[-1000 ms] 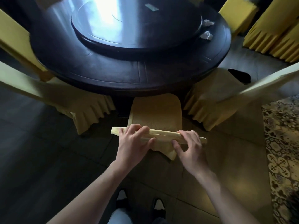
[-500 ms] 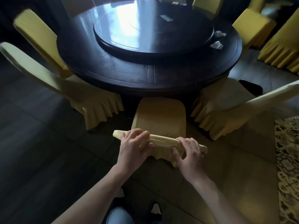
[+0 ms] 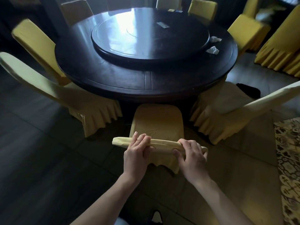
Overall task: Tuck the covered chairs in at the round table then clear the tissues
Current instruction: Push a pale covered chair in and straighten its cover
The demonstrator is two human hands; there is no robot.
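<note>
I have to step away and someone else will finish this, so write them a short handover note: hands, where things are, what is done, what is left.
Left hand and right hand both grip the top of the backrest of the near chair, whose seat front sits at the edge of the round table.
Done: nothing can be counted as finished; the near chair is only partly under.
Left: push it in, then the angled chairs on the left and right. Two crumpled tissues lie on the table's right rim beside the turntable; clear them last.

Yellow chair covers (image 3: 158, 120), dark brown table (image 3: 103, 78), white tissues (image 3: 212, 50), patterned rug (image 3: 289, 159).
</note>
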